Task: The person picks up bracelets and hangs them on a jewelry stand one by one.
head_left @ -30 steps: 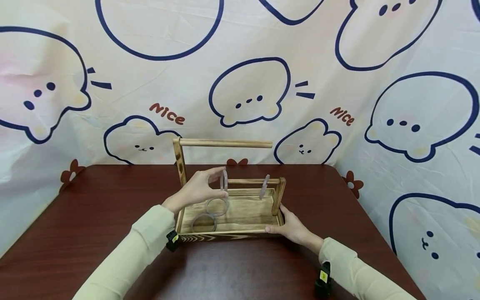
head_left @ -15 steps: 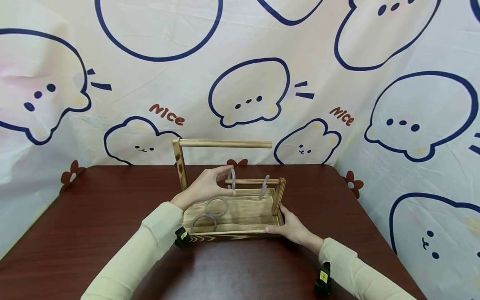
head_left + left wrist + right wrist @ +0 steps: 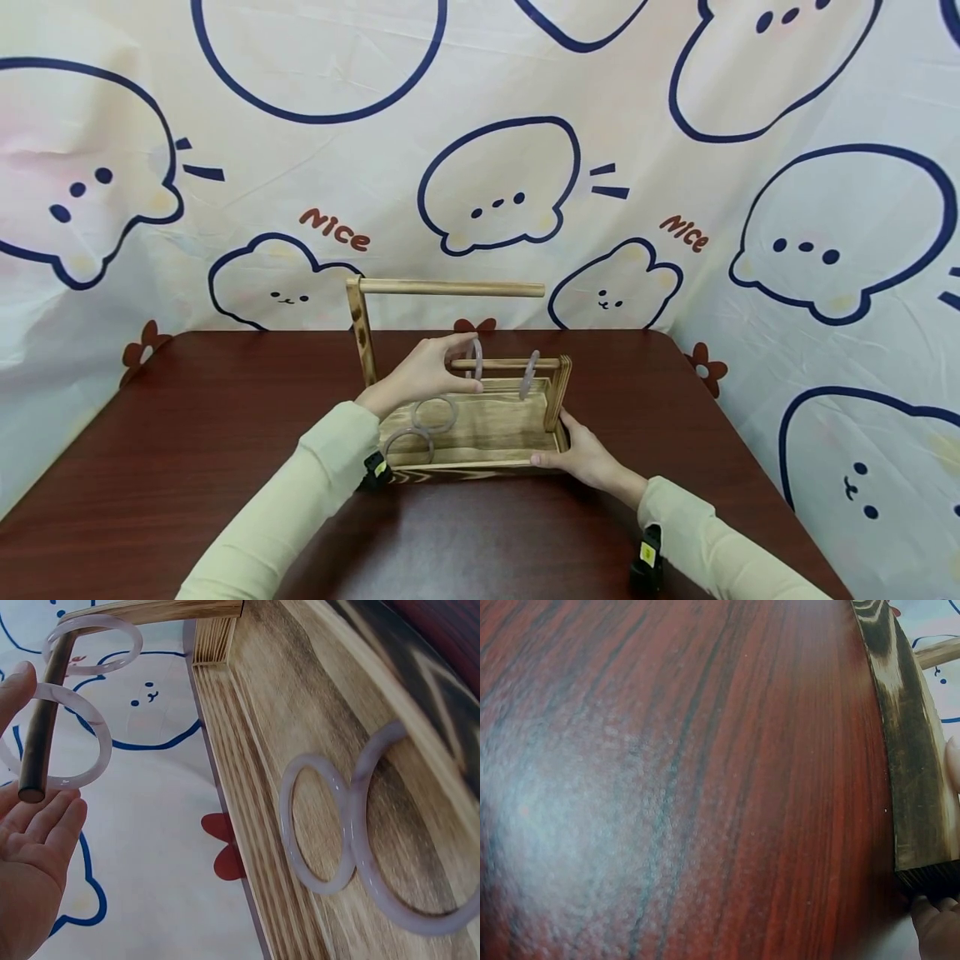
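My left hand (image 3: pixel 431 367) pinches a pale lilac bangle (image 3: pixel 104 750) between thumb and fingertips. The bangle encircles the lower rod (image 3: pixel 506 363) of a wooden display stand, close to the rod's free end. Farther along that rod, by its post, hangs another bangle (image 3: pixel 529 375). Two more lie in the stand's tray, a smaller-looking bangle (image 3: pixel 286 817) touching a second bangle (image 3: pixel 359 825). At the tray's front right corner, my right hand (image 3: pixel 588 454) grips the wood, thumb on the front rim and fingers round the side.
A longer upper rod (image 3: pixel 450 287) extends rightward from the tall left post (image 3: pixel 362 329) of the stand. The stand sits on a dark red-brown table (image 3: pixel 225 417). Behind the table hangs a cartoon-printed cloth (image 3: pixel 300 167).
My left hand has moved right, carrying the bangle from beside the lower rod's free end to around the rod. The right hand keeps its grip on the tray corner.
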`<state>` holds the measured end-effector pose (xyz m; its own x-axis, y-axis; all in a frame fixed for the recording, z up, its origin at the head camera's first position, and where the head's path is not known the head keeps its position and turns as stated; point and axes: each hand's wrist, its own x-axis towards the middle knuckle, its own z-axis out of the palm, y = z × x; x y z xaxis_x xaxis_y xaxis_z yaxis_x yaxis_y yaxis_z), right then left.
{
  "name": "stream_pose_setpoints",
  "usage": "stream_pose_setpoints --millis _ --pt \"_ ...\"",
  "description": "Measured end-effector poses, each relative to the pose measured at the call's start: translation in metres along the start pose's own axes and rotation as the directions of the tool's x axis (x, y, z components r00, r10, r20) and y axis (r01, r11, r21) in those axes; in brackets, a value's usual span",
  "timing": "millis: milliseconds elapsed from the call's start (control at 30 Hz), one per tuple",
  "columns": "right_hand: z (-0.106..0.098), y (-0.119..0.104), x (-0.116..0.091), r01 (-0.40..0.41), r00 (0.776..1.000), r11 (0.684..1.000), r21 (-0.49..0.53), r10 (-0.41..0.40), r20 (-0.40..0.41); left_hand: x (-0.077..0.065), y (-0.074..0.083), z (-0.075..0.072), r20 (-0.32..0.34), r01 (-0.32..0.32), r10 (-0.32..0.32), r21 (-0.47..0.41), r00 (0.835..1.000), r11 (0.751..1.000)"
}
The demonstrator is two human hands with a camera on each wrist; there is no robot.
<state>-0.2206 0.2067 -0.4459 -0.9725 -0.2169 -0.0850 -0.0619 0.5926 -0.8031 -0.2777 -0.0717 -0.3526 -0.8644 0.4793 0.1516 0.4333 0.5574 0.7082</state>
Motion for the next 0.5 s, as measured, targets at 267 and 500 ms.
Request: stream_pose_setpoints --millis 267,500 --pt "0.0 0.001 0.0 0.01 1.0 1.0 0.004 -0.01 0.011 0.004 0.003 0.008 0.033 0.037 -0.034 -0.095 0.999 0.995" --pt "0.0 0.001 0.0 0.009 1.0 1.0 0.004 -0.009 0.012 0.006 0.007 0.012 0.019 0.023 -0.023 -0.011 1.0 1.0"
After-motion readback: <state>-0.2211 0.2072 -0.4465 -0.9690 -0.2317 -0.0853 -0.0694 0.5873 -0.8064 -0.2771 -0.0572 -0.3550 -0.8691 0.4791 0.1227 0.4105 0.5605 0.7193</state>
